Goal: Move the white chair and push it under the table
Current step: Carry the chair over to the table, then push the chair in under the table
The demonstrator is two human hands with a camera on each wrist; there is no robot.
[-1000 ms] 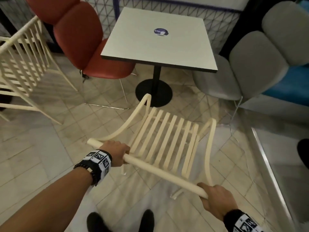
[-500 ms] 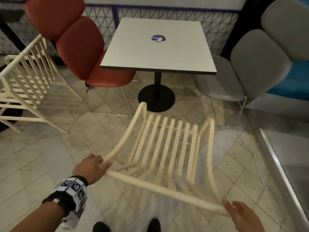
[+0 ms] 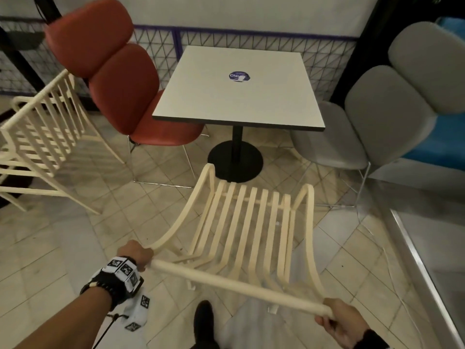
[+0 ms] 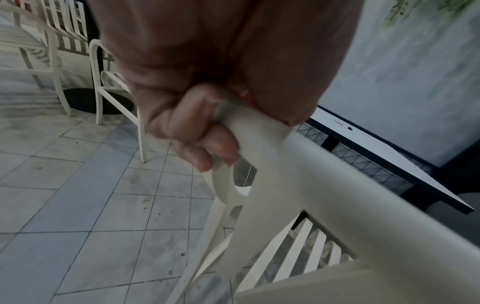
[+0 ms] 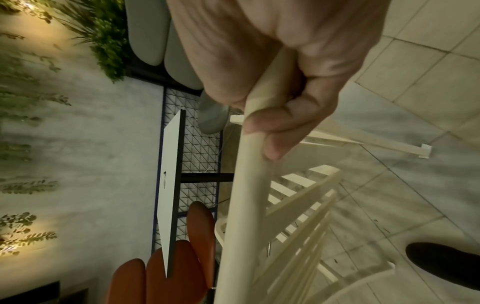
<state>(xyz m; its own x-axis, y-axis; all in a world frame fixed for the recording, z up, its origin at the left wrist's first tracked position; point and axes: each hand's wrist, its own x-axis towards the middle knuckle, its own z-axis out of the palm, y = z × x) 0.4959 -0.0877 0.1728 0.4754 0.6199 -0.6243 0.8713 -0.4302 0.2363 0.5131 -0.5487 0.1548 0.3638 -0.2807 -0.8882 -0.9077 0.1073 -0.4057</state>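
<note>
The white slatted chair (image 3: 251, 222) faces the square white table (image 3: 239, 96), its front edge near the table's black round base (image 3: 235, 163). My left hand (image 3: 138, 255) grips the left end of the top back rail, fingers curled round it (image 4: 197, 131). My right hand (image 3: 339, 321) grips the rail's right end, with the rail (image 5: 249, 164) running through the closed fist. The chair's seat lies outside the tabletop's edge.
A red padded chair (image 3: 120, 84) stands left of the table and a grey padded chair (image 3: 372, 117) right of it. Another white slatted chair (image 3: 42, 127) is at far left. A metal-edged ledge (image 3: 422, 268) runs along the right. My shoe (image 3: 203, 321) is behind the chair.
The chair has moved forward toward the table base, and both hands stay on the back rail. The view has tilted up, showing more of the table and wall.
</note>
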